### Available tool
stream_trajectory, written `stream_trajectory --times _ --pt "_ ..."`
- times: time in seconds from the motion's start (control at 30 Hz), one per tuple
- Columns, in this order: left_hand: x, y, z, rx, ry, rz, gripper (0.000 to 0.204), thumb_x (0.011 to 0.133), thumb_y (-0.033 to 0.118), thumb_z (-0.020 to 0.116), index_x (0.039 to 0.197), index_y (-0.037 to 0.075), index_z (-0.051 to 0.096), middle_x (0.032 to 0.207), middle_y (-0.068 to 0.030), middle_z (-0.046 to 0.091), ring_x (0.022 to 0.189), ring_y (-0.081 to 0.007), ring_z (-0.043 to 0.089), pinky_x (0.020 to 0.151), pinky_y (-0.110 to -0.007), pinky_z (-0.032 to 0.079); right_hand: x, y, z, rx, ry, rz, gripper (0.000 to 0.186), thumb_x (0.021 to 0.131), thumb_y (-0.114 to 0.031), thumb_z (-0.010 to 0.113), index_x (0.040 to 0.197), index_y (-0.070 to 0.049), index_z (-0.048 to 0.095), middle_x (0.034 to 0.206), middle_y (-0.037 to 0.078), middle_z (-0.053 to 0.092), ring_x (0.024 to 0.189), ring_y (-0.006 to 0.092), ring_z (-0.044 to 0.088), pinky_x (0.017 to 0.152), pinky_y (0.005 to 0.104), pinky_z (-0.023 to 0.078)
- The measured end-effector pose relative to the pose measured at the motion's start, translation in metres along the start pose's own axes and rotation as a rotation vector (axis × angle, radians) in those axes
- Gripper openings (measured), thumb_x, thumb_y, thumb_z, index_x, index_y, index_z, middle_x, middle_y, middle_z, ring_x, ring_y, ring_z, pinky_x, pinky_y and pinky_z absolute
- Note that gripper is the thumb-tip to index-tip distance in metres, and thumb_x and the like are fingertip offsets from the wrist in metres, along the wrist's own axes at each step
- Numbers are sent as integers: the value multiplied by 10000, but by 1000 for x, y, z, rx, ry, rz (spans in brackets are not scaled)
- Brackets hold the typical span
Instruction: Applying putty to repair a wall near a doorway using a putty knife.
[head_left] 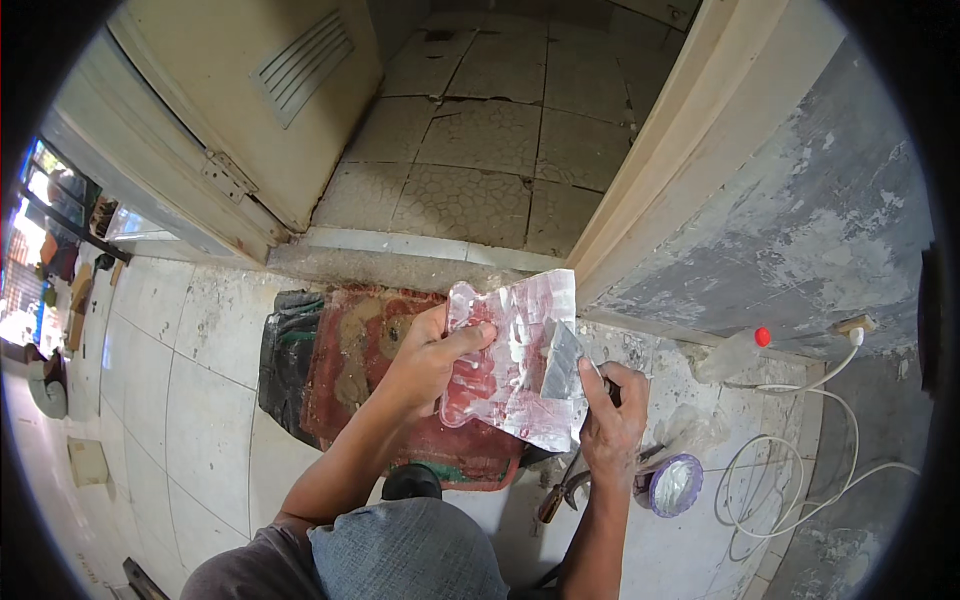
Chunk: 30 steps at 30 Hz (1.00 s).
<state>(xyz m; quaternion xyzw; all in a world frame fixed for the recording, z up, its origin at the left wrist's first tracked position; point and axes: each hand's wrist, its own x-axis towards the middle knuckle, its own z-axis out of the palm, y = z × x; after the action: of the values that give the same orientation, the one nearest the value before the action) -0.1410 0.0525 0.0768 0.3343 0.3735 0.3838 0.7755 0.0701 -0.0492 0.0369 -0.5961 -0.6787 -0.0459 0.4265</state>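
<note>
My left hand grips a crumpled clear plastic package by its left edge, holding it up over a red patterned doormat. My right hand pinches the package's lower right corner, where a grey piece shows against the plastic. Whether that grey piece lies inside or outside the package is unclear. My forearms rise from the bottom edge, above my grey-clad knee.
An open cream door with a vent leads onto a cracked tiled floor. Pliers and a round lid with white contents lie by my right hand. A clear bottle with a red cap and a white cable lie along the grey wall.
</note>
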Motion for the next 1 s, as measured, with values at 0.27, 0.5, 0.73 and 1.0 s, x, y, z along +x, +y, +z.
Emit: stream_trajectory --times 0.27,0.5,0.73,1.0 --pt "2 7 -17 109 48 25 225 872 112 653 1069 14 610 953 -29 658 789 -91 616 721 -253 502 -5 6 8 -66 -44 -56 592 675 56 592 1196 -212 684 947 92 564 816 269 524 712 384 421" --pt "16 6 -38 121 62 21 236 856 116 664 1063 11 621 907 -22 657 729 -92 606 686 -260 501 -17 22 6 -152 -91 50 534 730 90 565 1178 -175 686 911 122 562 815 279 537 709 387 448" --pt "19 10 -40 172 182 254 237 901 140 643 1089 -2 617 951 -29 661 791 -96 613 746 -268 499 0 -34 -20 574 -40 870 330 932 6 528 1256 12 588 812 80 609 599 103 526 542 252 441" --pt "17 2 -30 276 187 461 260 924 146 629 1128 -14 610 1006 -32 658 880 -88 593 817 -262 476 6 -44 -22 652 -266 1025 553 899 24 574 1433 -36 444 732 -1 519 557 72 466 515 228 408"
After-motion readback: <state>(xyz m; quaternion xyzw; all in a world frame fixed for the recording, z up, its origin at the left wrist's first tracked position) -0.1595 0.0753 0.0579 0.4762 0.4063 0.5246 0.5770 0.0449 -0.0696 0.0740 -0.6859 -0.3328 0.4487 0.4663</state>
